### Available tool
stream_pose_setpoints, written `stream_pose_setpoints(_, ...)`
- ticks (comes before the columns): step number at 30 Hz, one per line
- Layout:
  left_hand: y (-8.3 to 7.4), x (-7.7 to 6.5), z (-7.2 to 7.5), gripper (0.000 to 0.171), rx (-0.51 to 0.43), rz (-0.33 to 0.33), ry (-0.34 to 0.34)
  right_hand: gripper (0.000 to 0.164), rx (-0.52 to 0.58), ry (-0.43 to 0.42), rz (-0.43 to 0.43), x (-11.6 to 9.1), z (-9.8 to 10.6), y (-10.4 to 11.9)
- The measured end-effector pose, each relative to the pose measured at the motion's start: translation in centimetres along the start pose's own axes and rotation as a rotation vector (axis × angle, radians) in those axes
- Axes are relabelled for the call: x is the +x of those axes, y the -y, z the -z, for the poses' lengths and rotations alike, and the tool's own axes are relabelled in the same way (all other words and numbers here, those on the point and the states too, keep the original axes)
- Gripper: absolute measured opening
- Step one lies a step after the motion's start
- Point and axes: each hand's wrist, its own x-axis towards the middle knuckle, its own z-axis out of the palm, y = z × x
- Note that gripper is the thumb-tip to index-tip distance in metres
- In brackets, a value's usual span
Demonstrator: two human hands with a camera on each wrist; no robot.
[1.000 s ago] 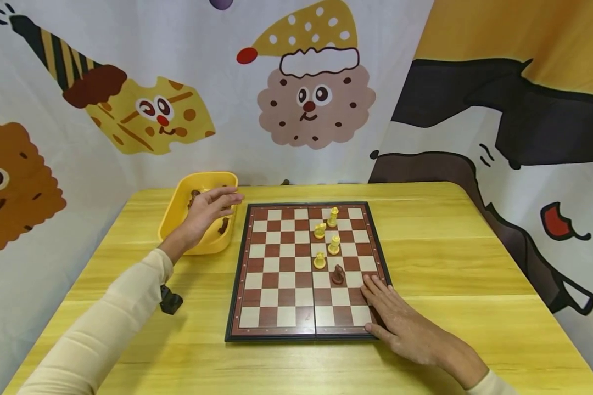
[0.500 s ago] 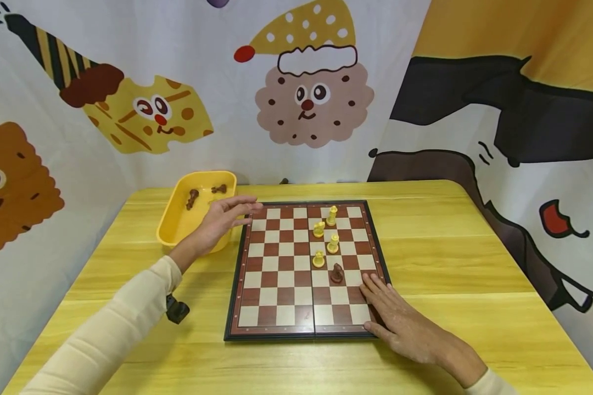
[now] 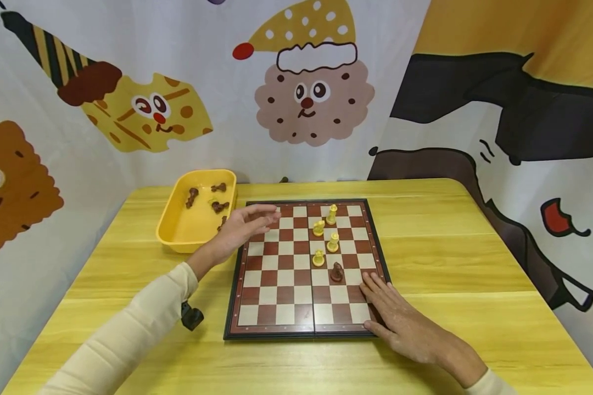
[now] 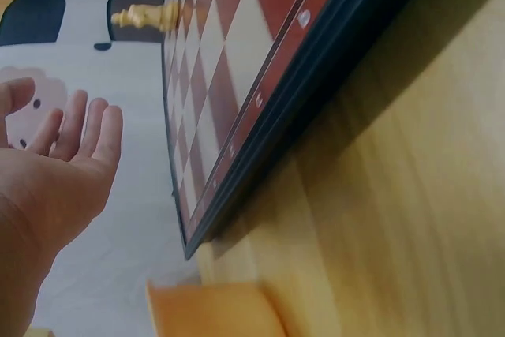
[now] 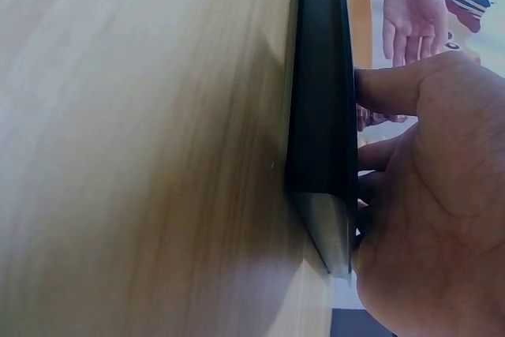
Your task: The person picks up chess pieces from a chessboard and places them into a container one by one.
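Note:
A brown and white chessboard (image 3: 286,296) lies flat on the table. My left hand (image 3: 241,227) hovers over its far left part, fingers loosely extended; the left wrist view shows nothing in the palm. My right hand (image 3: 405,323) rests on the board's near right edge, fingers straight. Several cream chess pieces stand in the right half, among them a tall one (image 3: 331,214) at the far side and a rook-like one (image 3: 333,242). A brown knight (image 3: 337,272) stands nearer, left of the right fingertips.
A yellow tray (image 3: 170,233) stands left of the board, with several brown chess pieces lying in it, such as one at the left (image 3: 192,197). A wooden table (image 3: 440,241) carries everything. A cartoon-printed curtain (image 3: 217,137) hangs behind it.
My left hand has moved right, from above the yellow tray to above the board's left side, uncovering brown pieces in the tray. My right hand has stayed in place.

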Motion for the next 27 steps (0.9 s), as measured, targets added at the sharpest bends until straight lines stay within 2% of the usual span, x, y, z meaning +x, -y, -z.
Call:
stream_pose_setpoints(9,1.1,-0.5,-2.2,0.040,0.110,0.004,0.067,0.067,-0.045,0.017,0.008,0.1,0.2,0.2)
stream_pose_setpoints(15,1.9,-0.7,-4.0,0.040,0.165,0.043,0.064,0.068,-0.057,0.028,0.011,0.2,0.3,0.3)
stream_pose_setpoints(19,2.1,-0.5,-5.2,0.044,0.193,0.032,0.108,0.069,-0.060,0.020,0.009,0.2,0.2,0.3)
stream_pose_setpoints(21,2.4,-0.5,-5.7,0.047,0.168,0.033,0.130,0.069,-0.053,0.023,0.001,0.1,0.2,0.3)
stream_pose_setpoints(27,3.0,-0.5,-6.8,0.050,0.029,0.129,0.148,0.069,-0.053,0.027,-0.012,0.2,0.1,0.2)
